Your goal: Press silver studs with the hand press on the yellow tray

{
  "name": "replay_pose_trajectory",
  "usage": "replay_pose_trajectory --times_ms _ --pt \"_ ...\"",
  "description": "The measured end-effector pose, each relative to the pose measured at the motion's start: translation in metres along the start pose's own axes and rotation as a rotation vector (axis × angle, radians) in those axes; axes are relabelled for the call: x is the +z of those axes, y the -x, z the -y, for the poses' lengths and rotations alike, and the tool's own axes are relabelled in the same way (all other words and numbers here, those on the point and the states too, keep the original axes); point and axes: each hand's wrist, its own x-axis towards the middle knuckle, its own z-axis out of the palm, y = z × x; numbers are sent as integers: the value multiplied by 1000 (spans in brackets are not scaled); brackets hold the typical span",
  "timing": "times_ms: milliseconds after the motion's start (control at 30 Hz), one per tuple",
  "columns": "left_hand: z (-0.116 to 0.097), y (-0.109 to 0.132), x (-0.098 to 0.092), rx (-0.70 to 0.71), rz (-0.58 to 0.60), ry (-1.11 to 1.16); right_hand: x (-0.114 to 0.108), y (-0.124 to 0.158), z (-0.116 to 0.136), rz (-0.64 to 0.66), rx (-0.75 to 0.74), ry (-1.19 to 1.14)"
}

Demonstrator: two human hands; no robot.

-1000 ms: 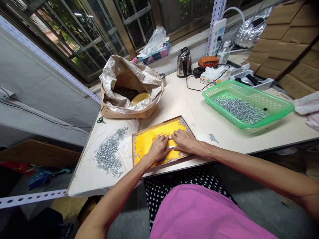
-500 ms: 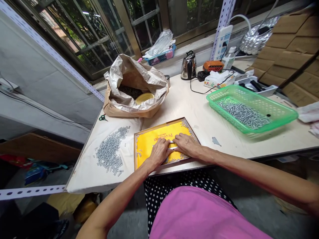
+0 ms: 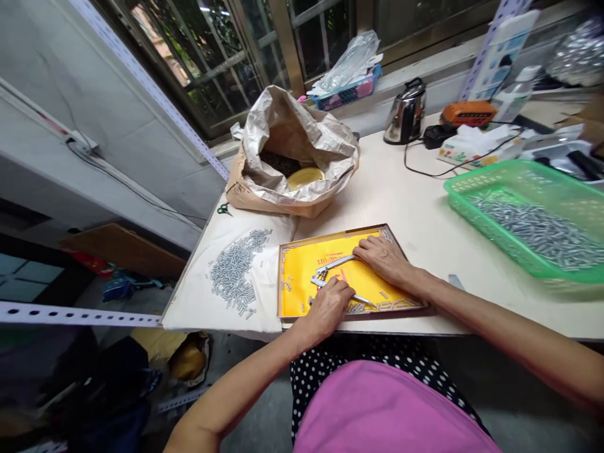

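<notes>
Pliers: one pair (image 3: 335, 264), lying in the tray under and between the two hands, with the handles spread in a V.
Pointing: the head aims left, past the left hand's fingers; the long axis runs left to right, one handle slanting up to the right hand, the other passing below the left hand toward the person.
Left hand: one (image 3: 331, 303), fingers curled over the near handle, gripping it.
Right hand: one (image 3: 383, 257), fingers bent and touching the end of the far handle; I cannot tell whether they pinch it.
Tray: one, shallow, yellow-bottomed (image 3: 297, 267), beneath both hands.
Pins in tray: many (image 3: 399, 304), mostly along the edge right of the left hand; too small to count.
Pin heap: one (image 3: 233, 270), left of the left hand, uncountable.
Basket: one, green (image 3: 491, 244), right of the right hand, with pins inside.
Sack: one, open (image 3: 283, 204), beyond the left hand, containing one yellow bowl (image 3: 304, 178).
Scissors: one pair (image 3: 225, 209), beyond the pin heap, far left of the hands.
Kettle: one (image 3: 404, 119), well beyond the right hand.
</notes>
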Motion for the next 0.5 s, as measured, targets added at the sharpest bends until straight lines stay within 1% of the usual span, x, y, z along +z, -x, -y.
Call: replay_pose_trajectory --times_ms 67,100,133,200,233,267,300,333,367,433,500 --pt "6 6 -6 12 -97 26 -1 6 9 -89 14 22" --pt "12 9 -11 -18 -174 31 -1 11 16 -128 11 2" --pt "23 12 -18 -83 -263 21 -2 16 23 -153 -6 -41" --pt "52 20 -35 -306 -428 -48 -2 27 39 -152 -57 -148" --pt "70 25 -44 -443 -479 -112 -1 32 46 -138 -75 -183" --pt "89 29 -52 -581 -489 -177 1 36 53 -119 -83 -203" --pt "108 34 -58 -711 -467 -231 2 39 59 -103 -80 -211" --pt "125 39 -63 -817 -408 -268 4 41 64 -86 -70 -214" --pt "140 42 -66 -890 -330 -291 6 41 68 -71 -56 -216" --pt "162 48 -66 -954 -198 -334 6 39 72 -61 -34 -218" --pt "174 50 -61 -960 -103 -366 4 36 74 -92 -35 -205"
